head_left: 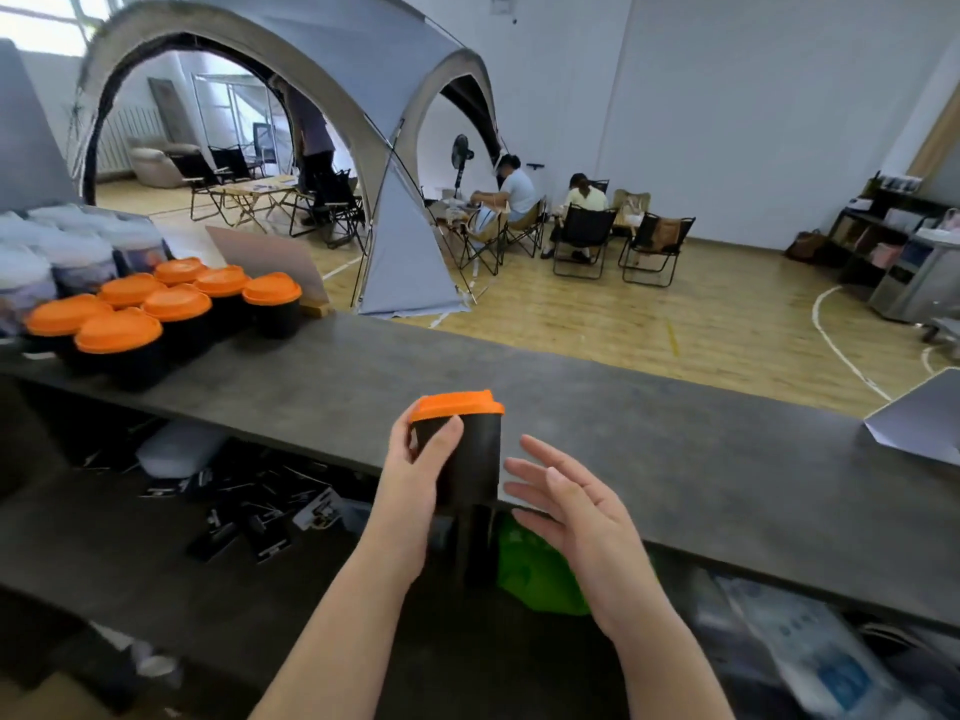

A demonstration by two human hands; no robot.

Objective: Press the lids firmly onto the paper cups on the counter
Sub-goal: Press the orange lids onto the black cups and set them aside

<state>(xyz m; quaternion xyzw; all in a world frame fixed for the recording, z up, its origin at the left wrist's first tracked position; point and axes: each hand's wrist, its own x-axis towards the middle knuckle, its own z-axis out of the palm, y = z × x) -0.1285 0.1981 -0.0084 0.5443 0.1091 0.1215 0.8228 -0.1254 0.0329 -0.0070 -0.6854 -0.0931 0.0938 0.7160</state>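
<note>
- The long dark grey stone-look counter (675, 459) is shown running from left to right across the view; it serves as the work surface, and finished items are kept at its far left, away from the working area at its near edge.
- A cluster of seven black paper cups with orange plastic lids (171, 304) is seen packed side by side at the left end. All appear capped, and they are judged to be the completed batch, grouped closely to save room.
- One black paper cup (475, 459) is held at the counter's near edge, in front of the person. Whether its base rests on the counter cannot be told.
- The left hand (415, 475) is wrapped round the cup's left wall, thumb curled near the rim, presumably to steady the cup against a downward push.
- The right hand (576, 511) is held just beside the cup without touching it, fingers straight and spread apart, nothing gripped.
- The orange plastic lid (457, 403) is seated on this cup, seemingly slightly tilted, so full sealing is judged unconfirmed.
</note>
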